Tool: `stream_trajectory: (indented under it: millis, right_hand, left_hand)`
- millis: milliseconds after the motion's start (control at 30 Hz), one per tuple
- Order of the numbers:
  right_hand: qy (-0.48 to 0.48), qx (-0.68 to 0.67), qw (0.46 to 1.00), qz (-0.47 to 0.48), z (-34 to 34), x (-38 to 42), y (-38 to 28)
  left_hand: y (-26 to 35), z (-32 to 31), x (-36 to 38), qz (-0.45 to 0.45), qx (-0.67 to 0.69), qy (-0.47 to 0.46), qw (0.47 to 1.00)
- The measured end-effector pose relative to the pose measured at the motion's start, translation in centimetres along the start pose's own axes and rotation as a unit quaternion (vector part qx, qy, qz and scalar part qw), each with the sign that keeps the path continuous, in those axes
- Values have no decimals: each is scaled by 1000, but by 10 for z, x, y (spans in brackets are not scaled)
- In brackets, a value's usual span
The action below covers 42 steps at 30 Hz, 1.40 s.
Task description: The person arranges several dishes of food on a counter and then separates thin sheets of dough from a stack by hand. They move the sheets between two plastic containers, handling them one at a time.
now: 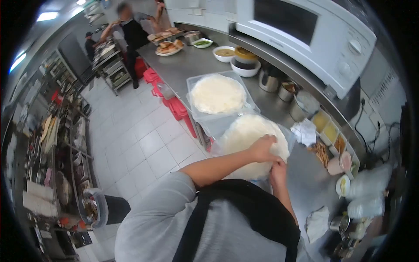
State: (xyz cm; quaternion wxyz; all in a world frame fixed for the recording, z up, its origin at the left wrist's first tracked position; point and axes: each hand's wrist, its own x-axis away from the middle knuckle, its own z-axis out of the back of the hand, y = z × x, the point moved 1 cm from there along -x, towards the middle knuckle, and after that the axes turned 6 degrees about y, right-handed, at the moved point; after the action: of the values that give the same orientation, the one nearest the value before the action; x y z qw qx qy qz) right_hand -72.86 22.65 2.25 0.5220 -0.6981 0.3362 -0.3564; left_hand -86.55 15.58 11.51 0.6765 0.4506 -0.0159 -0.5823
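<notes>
A large, flat, pale round of dough or flatbread (pixel 244 135) lies on clear plastic before me on the steel counter. My left hand (pixel 263 149) reaches across its right part, fingers curled. Close by, at the near right edge of the round, my right hand (pixel 278 171) has its fingers drawn together, and the two hands meet or nearly meet. What is between the fingers is too small to make out. Beyond, a second pale round (pixel 218 94) rests on a clear plastic tray or lid (pixel 192 85).
A white microwave (pixel 301 39) stands on a shelf over the steel counter (pixel 174 65). A white cloth (pixel 304 132), food containers (pixel 330 132) and bowls (pixel 224 53) line the back. Leftward are a bin (pixel 104 207) and racks. A person in a black apron (pixel 133 32) stands at the far end.
</notes>
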Motion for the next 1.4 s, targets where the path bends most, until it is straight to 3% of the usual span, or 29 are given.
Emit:
stream_trajectory:
  millis: [100, 133, 200, 300, 400, 500, 600, 700, 800, 833, 900, 933, 1000, 1033, 1100, 1200, 1267, 1333, 1400]
  right_hand:
    - [20, 187, 976, 107, -6, 1, -13]
    - [21, 230, 964, 133, -11, 3, -20]
    - [42, 297, 933, 199, -12, 3, -23]
    - [68, 285, 922, 254, -22, 12, -38]
    - [75, 276, 934, 215, -13, 11, -45]
    - [75, 262, 955, 113, 16, -9, -25]
    - [61, 319, 924, 202, -1, 12, -61]
    - [-14, 214, 959, 183, -5, -1, -54]
    - [-9, 180, 976, 122, 6, -14, -36]
    - [6, 245, 960, 138, 3, -8, -44]
    - [35, 371, 913, 168, -5, 8, -61]
    - [33, 366, 910, 190, -11, 14, -66]
    - [30, 356, 904, 234, -18, 24, -72]
    - [61, 331, 913, 233, -12, 23, -72]
    - [125, 277, 924, 231, 8, 15, -67]
    - [64, 327, 934, 132, 31, 5, -66]
    - [101, 382, 871, 293, 15, 10, -73]
    - [72, 432, 845, 306, -1, 18, -91]
    - [-21, 475, 863, 172, -9, 19, -101]
  left_hand:
    - [-33, -23, 19, 178, 119, -72, 974]
    - [-39, -25, 18, 153, 95, -35, 983]
    - [-25, -11, 13, 179, 124, -48, 975]
    - [-11, -1, 7, 197, 80, -68, 975]
    - [-25, 6, 5, 163, 11, -55, 985]
    - [-22, 20, 3, 148, -32, -58, 987]
    - [-28, 1, 14, 130, 37, -103, 986]
    - [-29, -5, 27, 129, 126, -110, 977]
    - [-62, -1, 32, 205, 161, -79, 962]
    - [-44, 8, 28, 282, 150, -71, 945]
    - [-18, 8, 14, 181, 121, -47, 975]
    - [-7, 8, 8, 130, 106, -34, 985]
    - [6, 16, -6, 169, 71, -76, 980]
    - [8, 19, -10, 189, 53, -97, 976]
    - [-13, 24, -10, 142, 4, -74, 987]
    - [-18, 26, -6, 61, -22, -96, 993]
    - [-13, 15, 2, 22, 29, -134, 990]
    - [6, 16, 11, 32, 64, -164, 984]
    - [13, 18, 16, 17, 79, -167, 983]
